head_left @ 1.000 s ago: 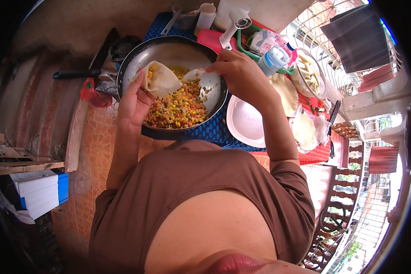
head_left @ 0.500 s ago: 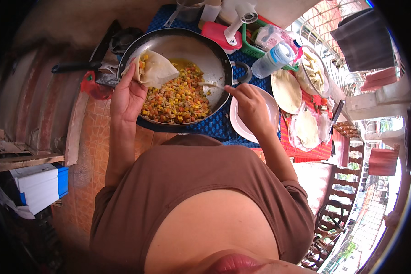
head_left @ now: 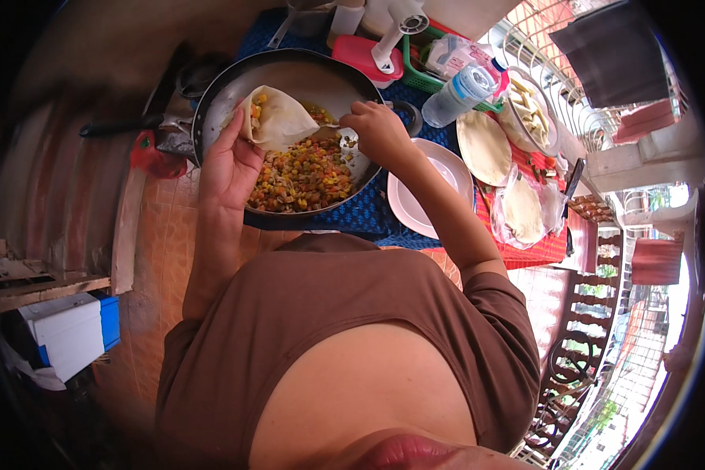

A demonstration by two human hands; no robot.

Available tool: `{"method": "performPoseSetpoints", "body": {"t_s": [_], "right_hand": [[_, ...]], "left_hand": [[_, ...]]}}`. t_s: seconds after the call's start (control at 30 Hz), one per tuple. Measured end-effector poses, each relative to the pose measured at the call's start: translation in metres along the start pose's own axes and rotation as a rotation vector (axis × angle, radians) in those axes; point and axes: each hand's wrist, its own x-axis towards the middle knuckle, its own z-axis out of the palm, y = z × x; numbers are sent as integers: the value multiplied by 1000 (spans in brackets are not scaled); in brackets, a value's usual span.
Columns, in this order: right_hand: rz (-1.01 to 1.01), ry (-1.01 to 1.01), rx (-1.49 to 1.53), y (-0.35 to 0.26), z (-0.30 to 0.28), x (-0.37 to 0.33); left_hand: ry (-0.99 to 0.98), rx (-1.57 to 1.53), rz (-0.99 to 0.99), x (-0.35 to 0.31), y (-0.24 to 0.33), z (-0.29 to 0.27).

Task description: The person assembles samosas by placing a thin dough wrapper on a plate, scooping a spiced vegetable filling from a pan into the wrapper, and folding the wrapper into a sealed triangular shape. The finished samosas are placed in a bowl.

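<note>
A pale, thin wrapper (head_left: pixel 283 124), curled into a cone, stands above the left part of the pan, its open end toward the person's left, with some of the yellow and orange filling (head_left: pixel 259 106) showing inside it. The left hand (head_left: pixel 235 160) holds it by that left edge: the fingers are bent and closed on the wrapper, which sticks out past the fingertips to the right, over the pan. How far the fingers reach behind it cannot be told. The right hand (head_left: pixel 380 133) is at the pan's right side, its fingers drawn together on a spoon (head_left: pixel 330 126), whose handle runs leftward from the fingertips to near the wrapper's right corner; the spoon's tip is too unclear to tell.

Below both lies a loose, diced mixture (head_left: pixel 298 176) of yellow, orange and brown bits, spread across the near part of the wide, dark-rimmed pan (head_left: pixel 282 72). The pan rests on a blue patterned cloth (head_left: pixel 341 218). Just right of it, partly behind the right forearm, is a pale pink dish (head_left: pixel 415 201). Farther right are a round stack of flat sheets (head_left: pixel 482 149) and a clear plastic bag (head_left: pixel 522 210) with another pale round in it, beside a bowl (head_left: pixel 557 146) of pale rolls. A water bottle (head_left: pixel 460 95) leans near a green basket (head_left: pixel 423 81), and a pink-lidded container (head_left: pixel 359 55) sits beyond the pan.
</note>
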Motion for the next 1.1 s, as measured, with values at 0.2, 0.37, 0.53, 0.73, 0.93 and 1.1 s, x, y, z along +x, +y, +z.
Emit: {"method": "performPoseSetpoints", "body": {"t_s": [0.2, 0.37, 0.53, 0.73, 0.93, 1.1], "right_hand": [[64, -156, 293, -6, -11, -15], [217, -247, 362, -3, -28, -17], [351, -293, 631, 9, -56, -17], [320, -176, 810, 15, -94, -11], [170, 119, 527, -21, -110, 9], [-94, 319, 98, -44, -94, 10]], "left_hand": [[45, -41, 6, -2, 0, -10], [99, -84, 13, 1, 2, -10], [173, -73, 73, 7, 4, -9], [163, -87, -9, 17, -10, -23], [116, -138, -211, 7, -32, -8], [-32, -277, -337, 7, -34, -12]]}}
